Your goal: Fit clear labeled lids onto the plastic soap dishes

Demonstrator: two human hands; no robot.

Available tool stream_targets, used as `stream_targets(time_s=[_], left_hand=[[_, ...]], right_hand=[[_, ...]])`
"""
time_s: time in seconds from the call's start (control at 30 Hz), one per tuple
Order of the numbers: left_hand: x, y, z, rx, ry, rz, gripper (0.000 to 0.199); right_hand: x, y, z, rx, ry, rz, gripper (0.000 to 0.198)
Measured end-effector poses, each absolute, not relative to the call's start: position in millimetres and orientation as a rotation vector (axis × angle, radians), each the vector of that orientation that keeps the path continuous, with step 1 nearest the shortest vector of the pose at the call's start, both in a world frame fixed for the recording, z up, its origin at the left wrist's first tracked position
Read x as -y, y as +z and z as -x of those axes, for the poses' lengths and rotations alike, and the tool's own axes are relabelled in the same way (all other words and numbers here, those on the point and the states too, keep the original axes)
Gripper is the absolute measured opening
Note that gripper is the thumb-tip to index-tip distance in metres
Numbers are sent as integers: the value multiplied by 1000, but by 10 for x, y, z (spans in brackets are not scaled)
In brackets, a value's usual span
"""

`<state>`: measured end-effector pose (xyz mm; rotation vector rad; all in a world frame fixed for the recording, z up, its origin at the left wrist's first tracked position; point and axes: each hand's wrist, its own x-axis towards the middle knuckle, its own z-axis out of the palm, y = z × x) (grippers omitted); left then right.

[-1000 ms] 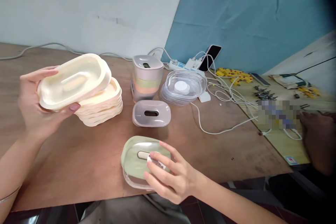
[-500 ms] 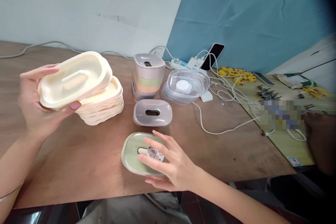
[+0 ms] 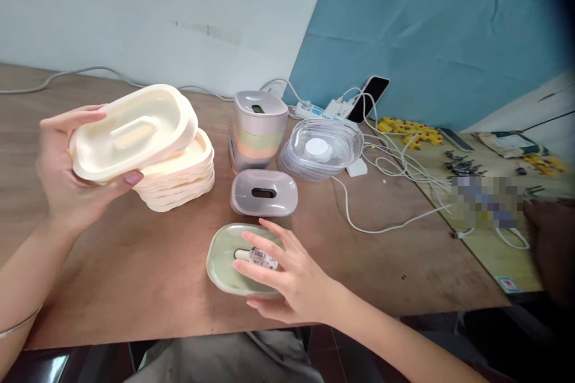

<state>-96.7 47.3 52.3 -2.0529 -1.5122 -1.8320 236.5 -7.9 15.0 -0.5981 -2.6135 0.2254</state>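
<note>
My left hand (image 3: 67, 173) is closed round the end of a cream oval plastic tray (image 3: 130, 131), raised and tilted toward me. Its rim looks doubled; whether a second tray is nested beneath, I cannot tell. Just behind and below it stands a stack of cream trays (image 3: 179, 182). Fingers spread, my right hand (image 3: 287, 275) rests over a pale green oval dish (image 3: 220, 263) near the table's front edge. A small printed label (image 3: 263, 258) shows between those fingers, beside the slot in the dish's middle. My right hand partly hides the dish's right side.
Beyond the green dish lies a mauve slotted dish (image 3: 265, 192). A stack of coloured containers (image 3: 258, 131) and clear plastic covers (image 3: 323, 146) stand behind it. White cables (image 3: 390, 227), a power strip (image 3: 309, 109) and a phone (image 3: 371, 99) occupy the right rear.
The view has shifted slightly. My left hand keeps the cream tray raised, and my right hand stays over the green dish with little movement.
</note>
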Motion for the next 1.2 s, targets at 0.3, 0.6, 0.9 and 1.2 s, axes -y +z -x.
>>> stream_targets(time_s=[0.3,0.6,0.9,1.2], left_hand=[[-489,452,1032,1344,-1857,2137,89],[-443,510,1004,1336,-1892,2134,85],[-478,476,1051,1411,-2002,2048,81],[-396,615,880,1492,-1761,2086,90]], right_hand=[[-1,179,-2327,2667,147,542,41],[-12,140,-2348,2683,166,525,48],[145,149,-2554,2676,167,623,48],[337,203,-3438,2572,-361,1286,41]])
